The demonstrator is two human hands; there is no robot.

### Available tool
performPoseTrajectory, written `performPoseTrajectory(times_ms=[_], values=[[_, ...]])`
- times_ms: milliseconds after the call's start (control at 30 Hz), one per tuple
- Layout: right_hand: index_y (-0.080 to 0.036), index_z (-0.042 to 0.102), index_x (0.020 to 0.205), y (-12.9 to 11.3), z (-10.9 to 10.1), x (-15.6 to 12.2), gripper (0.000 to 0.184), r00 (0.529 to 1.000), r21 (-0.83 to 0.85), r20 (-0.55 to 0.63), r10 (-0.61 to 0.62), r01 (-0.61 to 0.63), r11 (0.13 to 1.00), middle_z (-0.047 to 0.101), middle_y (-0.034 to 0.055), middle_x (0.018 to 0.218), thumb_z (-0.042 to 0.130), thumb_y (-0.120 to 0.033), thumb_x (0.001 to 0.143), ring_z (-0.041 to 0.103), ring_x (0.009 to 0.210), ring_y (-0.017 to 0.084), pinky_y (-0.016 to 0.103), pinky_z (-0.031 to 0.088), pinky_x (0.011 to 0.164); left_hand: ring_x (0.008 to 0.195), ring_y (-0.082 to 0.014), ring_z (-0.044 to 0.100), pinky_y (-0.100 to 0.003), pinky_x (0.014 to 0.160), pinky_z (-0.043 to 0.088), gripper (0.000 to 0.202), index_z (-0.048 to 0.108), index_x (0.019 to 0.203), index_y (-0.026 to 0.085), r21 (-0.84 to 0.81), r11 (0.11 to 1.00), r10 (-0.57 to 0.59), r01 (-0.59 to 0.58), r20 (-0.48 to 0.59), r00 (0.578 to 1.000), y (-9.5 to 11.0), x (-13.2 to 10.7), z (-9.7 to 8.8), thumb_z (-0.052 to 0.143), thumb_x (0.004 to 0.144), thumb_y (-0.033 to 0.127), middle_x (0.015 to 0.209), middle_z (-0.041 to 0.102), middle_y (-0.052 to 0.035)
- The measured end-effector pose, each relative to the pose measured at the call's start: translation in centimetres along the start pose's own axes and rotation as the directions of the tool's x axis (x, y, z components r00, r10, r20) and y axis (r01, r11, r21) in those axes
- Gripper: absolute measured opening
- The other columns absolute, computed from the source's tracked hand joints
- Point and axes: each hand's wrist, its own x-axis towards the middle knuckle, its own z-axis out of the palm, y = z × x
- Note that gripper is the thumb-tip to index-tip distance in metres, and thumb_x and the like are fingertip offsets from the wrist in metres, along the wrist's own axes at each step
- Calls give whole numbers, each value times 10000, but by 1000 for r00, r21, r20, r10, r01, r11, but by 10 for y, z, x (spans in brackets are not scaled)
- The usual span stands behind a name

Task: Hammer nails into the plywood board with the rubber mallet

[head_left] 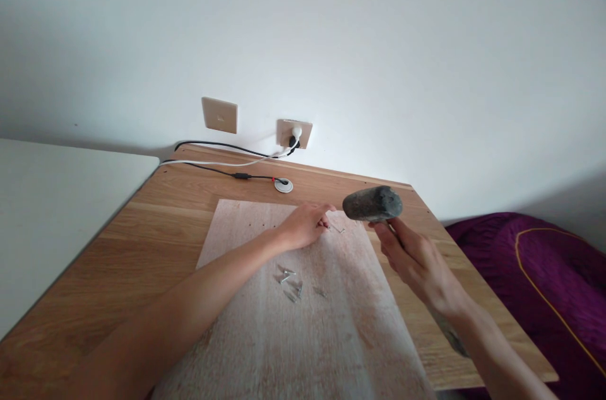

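Reaching a left forearm (203,283) in from the near left, closest to the camera, and slanting it across the board (331,337). Bending the fingers of the left hand (305,226) low over the far part of the board. Cannot tell whether pinching the thin nail (338,228) at the fingertips or only resting just beside it. Gripping the hammer (373,204) with the fingers of the right hand (421,261) closed around its handle, and holding its dark, worn head raised over the board's far right edge.

Scattered over the middle of the board: loose nails (300,290), silvery, mostly grouped, with one a little to the right. Lined up on the board's far left part: dark dots (263,224), too small to tell as holes or nail heads. Laid under the board and showing on both sides of it: the wooden desk (142,242).

Set into the desk just beyond the board: a white grommet (284,185), with a black cable (213,167) running to it. Mounted on the wall (379,59) farther beyond the board: a plate (220,115) and a socket (306,135), with a white plug (297,133) in it. Spread well right of the board: purple fabric (487,248) with yellow piping. Placed well left of it: a white panel (61,211).
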Motion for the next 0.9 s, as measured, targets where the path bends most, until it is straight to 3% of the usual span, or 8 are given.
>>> performPoseTrajectory(times_ms=[133, 233, 433, 533, 767, 900], values=[[-243, 601, 953, 7, 25, 3, 382, 995, -1, 100, -11, 11, 1000, 583, -23, 609, 402, -544, 1078, 593, 546, 189, 269, 393, 554, 853, -196, 743, -270, 791, 533, 450, 711, 1209, 167, 16, 999, 33, -33, -16, 999, 3, -2, -1, 597, 824, -34, 951, 802, -53], [-245, 613, 980, 15, 36, 5, 343, 983, -1, 183, -24, 24, 1000, 687, 22, 722, 403, -496, 1081, 696, 681, 233, 292, 414, 631, 861, -199, 747, -272, 796, 531, 488, 685, 1280, 155, 10, 999, 45, -45, -25, 999, 2, -3, -1, 588, 840, -34, 961, 805, -68], [-238, 601, 1004, 3, 7, 1, 382, 1000, -1, 8, 21, -21, 1000, 516, -60, 602, 412, -559, 1089, 502, 495, 155, 268, 363, 539, 875, -198, 744, -294, 833, 548, 554, 638, 1337, 166, 19, 1000, 10, -11, 16, 1000, -2, -1, 1, 598, 817, -21, 988, 804, -56], [-226, 619, 1073, -5, 1, -1, 418, 1000, 25, -22, 23, -22, 999, 463, -76, 582, 399, -581, 1087, 447, 468, 147, 266, 351, 517, 883, -203, 739, -309, 849, 549, 556, 617, 1361, 178, 13, 1000, 16, -16, 25, 1000, -3, 0, 1, 608, 834, 2, 988, 797, -51], [-244, 627, 1045, 11, 33, 5, 319, 983, -55, 184, -25, 35, 998, 714, 42, 748, 409, -475, 1070, 707, 695, 266, 312, 397, 624, 885, -215, 741, -299, 817, 533, 489, 642, 1321, 162, 9, 996, 88, -88, -18, 996, -1, -3, 1, 570, 868, -9, 994, 787, -82], [-251, 622, 991, 10, 19, 5, 329, 995, -83, 95, -10, 18, 996, 634, -11, 652, 422, -497, 1080, 645, 594, 215, 285, 388, 590, 886, -212, 742, -303, 821, 543, 554, 598, 1383, 147, 3, 998, 59, -59, 6, 998, -3, -2, 2, 588, 851, -5, 984, 795, -77]])
